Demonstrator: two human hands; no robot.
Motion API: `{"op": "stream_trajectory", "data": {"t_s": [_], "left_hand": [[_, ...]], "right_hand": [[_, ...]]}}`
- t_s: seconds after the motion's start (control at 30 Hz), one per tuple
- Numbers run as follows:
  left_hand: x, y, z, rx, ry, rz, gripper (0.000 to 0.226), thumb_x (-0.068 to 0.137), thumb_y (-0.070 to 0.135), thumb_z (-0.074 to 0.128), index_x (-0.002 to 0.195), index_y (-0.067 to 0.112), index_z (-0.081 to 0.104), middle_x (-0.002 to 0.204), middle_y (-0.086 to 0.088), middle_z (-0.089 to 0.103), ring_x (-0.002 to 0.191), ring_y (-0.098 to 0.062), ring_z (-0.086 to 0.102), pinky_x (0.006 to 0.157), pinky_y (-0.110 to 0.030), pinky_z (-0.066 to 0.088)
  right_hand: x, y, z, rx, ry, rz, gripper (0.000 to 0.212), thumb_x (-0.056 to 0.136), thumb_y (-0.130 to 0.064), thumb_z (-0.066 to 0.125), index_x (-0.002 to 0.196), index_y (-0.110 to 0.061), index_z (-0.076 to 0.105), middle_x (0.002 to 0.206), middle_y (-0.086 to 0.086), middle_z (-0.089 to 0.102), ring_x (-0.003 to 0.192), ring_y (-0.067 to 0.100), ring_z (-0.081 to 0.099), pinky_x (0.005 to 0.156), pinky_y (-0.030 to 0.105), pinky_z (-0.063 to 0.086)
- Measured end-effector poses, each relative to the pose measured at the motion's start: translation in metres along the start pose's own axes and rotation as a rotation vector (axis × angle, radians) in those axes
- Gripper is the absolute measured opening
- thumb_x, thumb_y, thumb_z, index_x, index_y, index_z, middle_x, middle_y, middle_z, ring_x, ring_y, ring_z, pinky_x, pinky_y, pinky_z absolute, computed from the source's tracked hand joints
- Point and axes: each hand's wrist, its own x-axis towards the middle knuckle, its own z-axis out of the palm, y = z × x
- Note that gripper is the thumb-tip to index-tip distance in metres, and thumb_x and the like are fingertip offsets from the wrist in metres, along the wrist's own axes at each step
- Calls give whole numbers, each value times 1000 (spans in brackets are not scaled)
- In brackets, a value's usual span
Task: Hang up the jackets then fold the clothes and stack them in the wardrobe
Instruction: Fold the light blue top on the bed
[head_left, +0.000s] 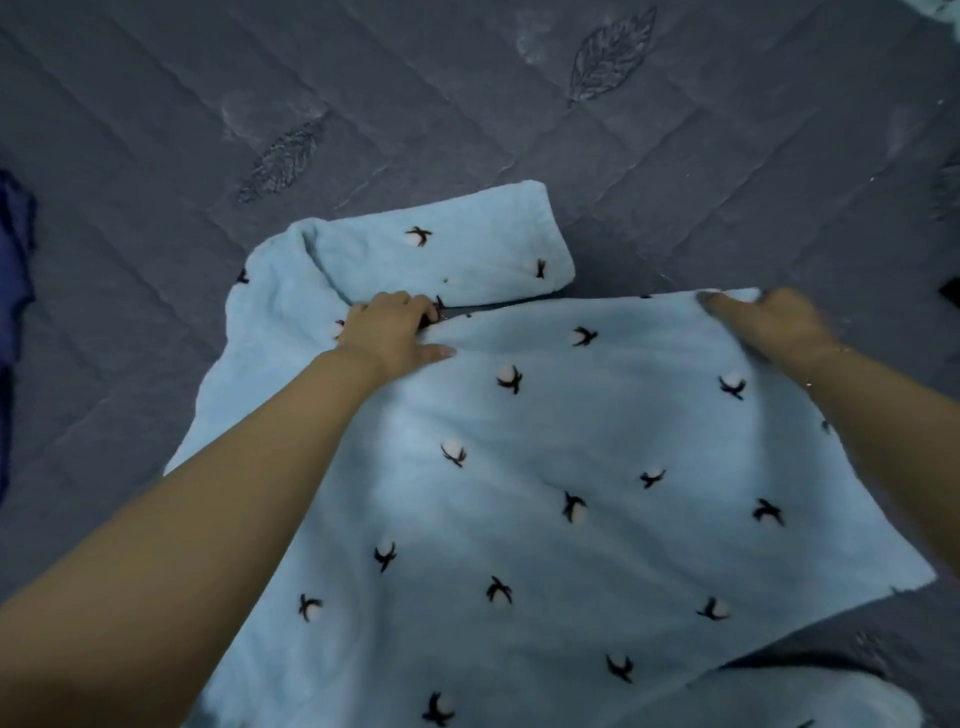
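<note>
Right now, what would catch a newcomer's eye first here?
The pale blue garment dotted with dark sprigs, spread across the grey quilt, fills the middle. Both hands grip its far edge: the left hand near a folded sleeve, the right hand at the corner.
</note>
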Motion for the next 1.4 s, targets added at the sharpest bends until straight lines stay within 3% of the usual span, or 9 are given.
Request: {"op": "stream_trajectory", "data": {"t_s": [0.1,0.23,0.33,0.6,0.77,0.93,1.07,1.23,1.4], "left_hand": [[-1,-3,4,23,-54,25,53,80,53,71,119,18,62,116,-5,51,117,-27,42,85,-34,30],[-23,-1,0,-203,206,245,24,81,29,78,93,10,69,91,-2,60,94,-28,60,79,-35,40],[-44,2,-1,-239,168,270,27,81,31,78,93,10,65,89,2,62,84,-21,62,73,-35,45],[-42,28,5,-664,-56,-40,25,86,52,64,86,27,66,85,18,63,79,3,58,74,-16,43],[-19,26,-14,-853,157,-51,14,93,24,64,80,20,62,77,8,61,66,6,55,64,-8,44],[25,4,-38,-607,315,-150,13,93,32,63,99,20,64,98,0,66,95,-14,60,88,-29,46],[23,25,-13,-157,339,-256,36,97,24,53,131,15,52,131,-13,54,122,-33,46,102,-43,30],[-39,108,26,-154,578,124,54,92,19,59,143,12,44,148,-14,40,136,-30,35,108,-46,27],[-79,170,102,41,113,376,64,101,55,29,155,32,2,164,-2,-4,151,-20,-1,121,-46,0]], "right_hand": [[1,-1,-12,439,-246,18,65,82,-41,75,130,-2,55,120,17,65,100,34,65,86,45,54],[6,2,-25,746,-40,-278,28,86,-14,73,112,-16,63,98,0,69,82,14,68,72,31,56],[0,25,-20,682,-92,-246,43,87,-4,69,125,-22,57,101,-2,66,79,11,66,64,26,57],[8,9,-13,606,-423,22,75,69,-74,67,117,-17,69,111,9,72,98,28,69,88,44,56],[28,-44,-10,535,-271,-167,34,81,-42,76,97,-14,66,100,5,67,83,18,66,76,34,56],[59,-85,-17,680,-78,-329,17,94,-23,65,78,-20,58,81,-1,61,66,9,59,60,23,52],[72,-81,2,551,-101,-315,25,96,-10,57,120,-12,63,111,6,61,96,17,56,88,26,49],[37,1,-4,383,65,-369,30,100,-27,52,121,-7,61,120,9,63,100,18,54,81,22,42],[-33,152,-5,402,10,-176,29,99,-41,51,100,-15,62,87,-5,56,78,12,51,62,22,38]]}}
